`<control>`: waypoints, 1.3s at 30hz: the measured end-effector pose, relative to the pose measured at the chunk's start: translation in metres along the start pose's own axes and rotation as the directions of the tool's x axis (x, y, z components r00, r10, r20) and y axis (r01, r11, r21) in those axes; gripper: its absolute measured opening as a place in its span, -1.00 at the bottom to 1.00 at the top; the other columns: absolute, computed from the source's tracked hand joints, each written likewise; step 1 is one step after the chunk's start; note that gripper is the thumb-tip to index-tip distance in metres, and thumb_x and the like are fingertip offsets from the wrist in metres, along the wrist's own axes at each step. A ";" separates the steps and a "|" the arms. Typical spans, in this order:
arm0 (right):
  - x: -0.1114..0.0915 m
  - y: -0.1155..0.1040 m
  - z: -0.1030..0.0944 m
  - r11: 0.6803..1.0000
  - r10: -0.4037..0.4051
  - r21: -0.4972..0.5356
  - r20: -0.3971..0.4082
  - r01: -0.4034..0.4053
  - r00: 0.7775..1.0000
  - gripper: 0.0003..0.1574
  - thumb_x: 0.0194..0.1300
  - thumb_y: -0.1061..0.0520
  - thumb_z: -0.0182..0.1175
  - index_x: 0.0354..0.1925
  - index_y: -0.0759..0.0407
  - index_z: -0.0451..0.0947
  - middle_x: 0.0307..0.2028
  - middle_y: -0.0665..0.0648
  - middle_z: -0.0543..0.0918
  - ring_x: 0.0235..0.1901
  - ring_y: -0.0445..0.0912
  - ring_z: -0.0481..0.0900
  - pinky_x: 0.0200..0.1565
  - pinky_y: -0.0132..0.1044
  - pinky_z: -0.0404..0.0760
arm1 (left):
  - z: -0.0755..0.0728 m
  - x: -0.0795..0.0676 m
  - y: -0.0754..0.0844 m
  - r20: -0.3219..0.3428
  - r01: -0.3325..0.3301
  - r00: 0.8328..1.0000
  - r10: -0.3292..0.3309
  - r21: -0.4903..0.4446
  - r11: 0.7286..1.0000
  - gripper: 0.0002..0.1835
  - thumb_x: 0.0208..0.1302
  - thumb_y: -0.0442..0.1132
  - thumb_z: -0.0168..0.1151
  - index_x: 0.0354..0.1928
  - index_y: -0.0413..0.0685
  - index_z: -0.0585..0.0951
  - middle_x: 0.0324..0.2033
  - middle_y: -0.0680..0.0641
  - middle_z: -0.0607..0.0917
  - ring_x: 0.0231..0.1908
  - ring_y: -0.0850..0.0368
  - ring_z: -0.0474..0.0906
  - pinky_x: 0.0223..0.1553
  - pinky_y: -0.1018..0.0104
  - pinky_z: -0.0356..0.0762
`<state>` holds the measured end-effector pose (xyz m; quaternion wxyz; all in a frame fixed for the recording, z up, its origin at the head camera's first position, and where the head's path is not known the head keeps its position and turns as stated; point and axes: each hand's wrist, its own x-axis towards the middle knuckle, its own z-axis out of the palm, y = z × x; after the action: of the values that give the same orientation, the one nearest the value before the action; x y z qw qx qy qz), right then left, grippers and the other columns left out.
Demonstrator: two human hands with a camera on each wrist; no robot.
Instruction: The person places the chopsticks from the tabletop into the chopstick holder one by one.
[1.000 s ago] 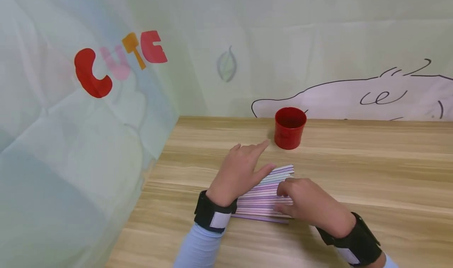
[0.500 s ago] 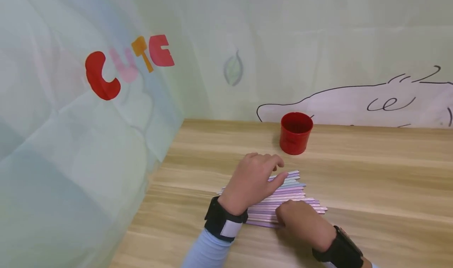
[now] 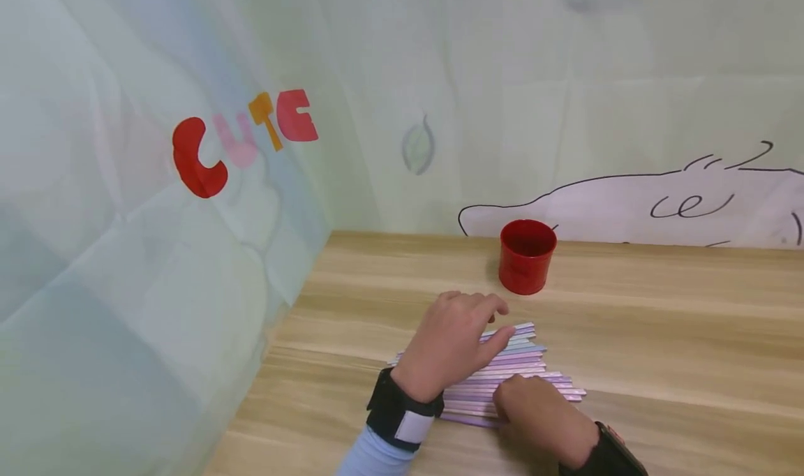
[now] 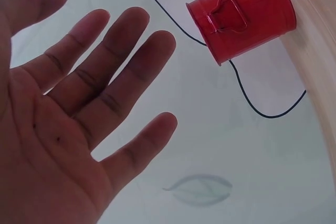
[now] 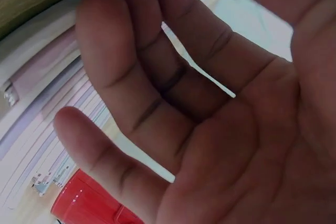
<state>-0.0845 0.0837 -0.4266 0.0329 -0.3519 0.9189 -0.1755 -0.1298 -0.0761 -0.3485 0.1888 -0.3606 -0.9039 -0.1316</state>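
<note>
A row of thin pastel sticks, like paper straws in lavender, pink, white and pale blue, lies side by side on the table. My left hand is over their left part, palm down; its fingers are spread and hold nothing in the left wrist view. At the near edge of the row is my right hand, knuckles up and fingers bent down against the sticks. In the right wrist view, sticks run close past its bent fingers. Its thumb and index tips are hidden, so I cannot tell whether they pinch a stick.
A small red bucket stands upright beyond the sticks, with a wire loop on its side. The wooden table meets a printed backdrop behind and on the left, with CUTE lettering.
My right hand moved toward the near edge of the row and its fingers curled down, baring the sticks' right ends. My left hand's fingers bent slightly. The head view shifted.
</note>
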 end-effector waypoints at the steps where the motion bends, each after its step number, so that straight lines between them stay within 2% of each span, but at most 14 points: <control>1: -0.001 0.000 0.000 1.000 -0.001 0.003 0.003 0.001 1.000 -0.66 -0.19 0.24 0.27 -0.75 -0.07 0.32 -0.74 -0.18 0.25 -0.73 -0.22 0.17 -0.68 -0.30 0.24 | 0.000 0.000 0.001 -0.003 -0.003 1.000 0.003 0.000 1.000 -0.74 0.22 0.03 0.15 -0.14 0.08 0.55 -0.45 0.17 0.60 -0.42 0.37 0.39 -0.16 0.30 0.47; 8: -0.001 0.007 -0.018 0.982 0.057 0.168 0.147 -0.081 0.987 -0.77 -0.11 0.13 0.29 -0.68 -0.10 0.42 -0.74 -0.18 0.36 -0.71 -0.24 0.27 -0.65 -0.31 0.34 | 0.000 -0.001 0.002 -0.024 -0.009 1.000 0.009 0.007 1.000 -0.76 0.23 0.03 0.13 -0.16 0.09 0.55 -0.44 0.18 0.60 -0.41 0.39 0.39 -0.14 0.27 0.46; 11: 0.000 0.013 -0.031 0.966 0.024 0.251 0.164 -0.065 0.986 -0.85 -0.05 0.12 0.30 -0.59 -0.07 0.49 -0.68 -0.19 0.42 -0.65 -0.25 0.33 -0.57 -0.33 0.42 | 0.000 -0.001 0.003 -0.019 0.000 1.000 0.000 0.003 1.000 -0.74 0.24 0.05 0.11 -0.15 0.10 0.56 -0.43 0.18 0.61 -0.40 0.39 0.40 -0.13 0.26 0.46; 14: 0.001 0.022 -0.044 0.947 -0.039 0.321 0.101 0.005 0.994 -0.91 0.03 0.14 0.30 -0.48 -0.05 0.56 -0.62 -0.21 0.46 -0.59 -0.28 0.38 -0.50 -0.35 0.49 | -0.001 -0.001 0.004 0.001 0.015 1.000 -0.015 -0.003 1.000 -0.71 0.24 0.07 0.11 -0.12 0.10 0.56 -0.42 0.17 0.62 -0.40 0.40 0.39 -0.17 0.28 0.47; 17: 0.000 0.029 -0.053 0.934 -0.077 0.347 -0.030 0.083 0.997 -0.90 0.09 0.17 0.28 -0.40 -0.06 0.59 -0.55 -0.25 0.50 -0.52 -0.30 0.42 -0.43 -0.34 0.55 | -0.002 0.000 0.007 0.017 0.022 1.000 -0.022 -0.012 1.000 -0.70 0.23 0.06 0.13 -0.12 0.08 0.58 -0.39 0.15 0.64 -0.42 0.39 0.39 -0.30 0.41 0.47; 22: -0.003 0.037 -0.060 0.914 -0.074 0.373 -0.227 0.157 0.971 -0.89 0.14 0.12 0.28 -0.33 -0.11 0.60 -0.44 -0.26 0.58 -0.42 -0.30 0.50 -0.33 -0.27 0.61 | -0.001 0.000 0.010 0.034 0.006 0.999 -0.005 -0.044 0.999 -0.78 0.24 -0.02 0.14 -0.20 0.07 0.63 -0.44 0.15 0.61 -0.51 0.40 0.34 -0.53 0.59 0.35; 29: -0.008 0.042 -0.071 0.881 0.013 0.450 -0.330 0.146 0.944 -0.90 0.16 -0.03 0.27 -0.29 -0.23 0.60 -0.36 -0.23 0.64 -0.35 -0.25 0.53 -0.29 -0.21 0.62 | 0.001 0.001 0.013 0.043 -0.020 0.999 0.025 -0.131 0.991 -0.81 0.23 -0.05 0.11 -0.23 0.11 0.64 -0.54 0.22 0.56 -0.58 0.45 0.27 -0.55 0.65 0.29; 33: -0.012 0.046 -0.081 0.866 0.079 0.484 -0.384 0.127 0.920 -0.91 0.16 0.03 0.27 -0.30 -0.13 0.61 -0.38 -0.17 0.64 -0.38 -0.22 0.54 -0.30 -0.22 0.63 | 0.001 0.002 0.014 0.048 -0.027 0.998 0.035 -0.159 0.987 -0.80 0.18 -0.06 0.16 -0.19 0.12 0.63 -0.53 0.22 0.57 -0.59 0.47 0.25 -0.57 0.67 0.28; 36: -0.017 0.049 -0.089 0.860 0.154 0.502 -0.424 0.090 0.892 -0.90 0.15 0.05 0.28 -0.29 -0.07 0.62 -0.39 -0.14 0.64 -0.40 -0.19 0.54 -0.34 -0.26 0.63 | 0.002 0.003 0.014 0.051 -0.033 0.998 0.042 -0.175 0.984 -0.80 0.15 -0.09 0.20 -0.18 0.11 0.62 -0.50 0.21 0.59 -0.61 0.48 0.24 -0.60 0.67 0.26; 39: -0.023 0.050 -0.095 0.853 0.230 0.518 -0.470 0.055 0.852 -0.90 0.16 0.09 0.27 -0.29 -0.03 0.61 -0.39 -0.09 0.64 -0.44 -0.16 0.54 -0.39 -0.31 0.62 | 0.003 0.004 0.014 0.052 -0.032 0.998 0.042 -0.181 0.983 -0.80 0.15 -0.13 0.24 -0.17 0.09 0.61 -0.44 0.19 0.62 -0.58 0.48 0.26 -0.57 0.69 0.28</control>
<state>-0.1171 0.1618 -0.3560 -0.1136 -0.2262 0.8283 -0.4999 -0.1231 -0.0623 -0.3483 0.1326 -0.3966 -0.8863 -0.1993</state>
